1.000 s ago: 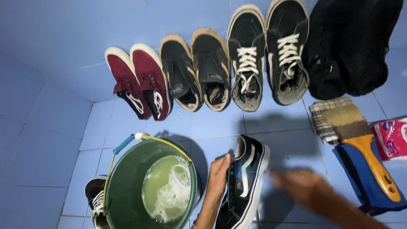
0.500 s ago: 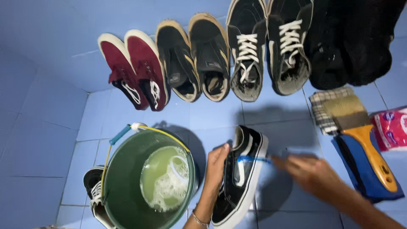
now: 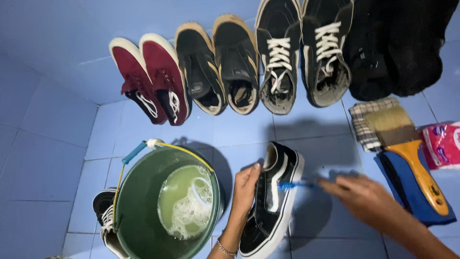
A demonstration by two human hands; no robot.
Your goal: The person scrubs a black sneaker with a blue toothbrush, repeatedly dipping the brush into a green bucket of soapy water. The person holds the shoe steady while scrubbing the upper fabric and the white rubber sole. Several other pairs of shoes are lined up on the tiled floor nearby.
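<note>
1. On the blue tiled floor [image 3: 316, 124], near the lower centre of the head view, lies a black low-top canvas sneaker with a white sole and white side stripe [image 3: 273, 201], its toe toward the person.
2. Left hand [image 3: 247, 184]: fingers curled over the sneaker's inner edge at the collar, steadying it.
3. Right hand [image 3: 366, 199]: blurred; its fingers are closed around a slim blue brush [image 3: 292, 184], whose tip touches the sneaker's side.
4. Just left of the sneaker stands a green plastic bucket with a yellow wire handle [image 3: 139, 206], holding foamy, cloudy water; a second black sneaker with white laces [image 3: 105, 218] lies partly hidden behind it.
5. Against the blue wall, in a row: a pair of maroon sneakers [image 3: 153, 81], a pair of black slip-ons with tan trim [image 3: 218, 67], and a pair of black high-tops with white laces [image 3: 299, 52].
6. At right, an orange-handled wide paintbrush [image 3: 407, 144] rests on a checked cloth [image 3: 362, 120] and a blue cloth [image 3: 407, 187].
</note>
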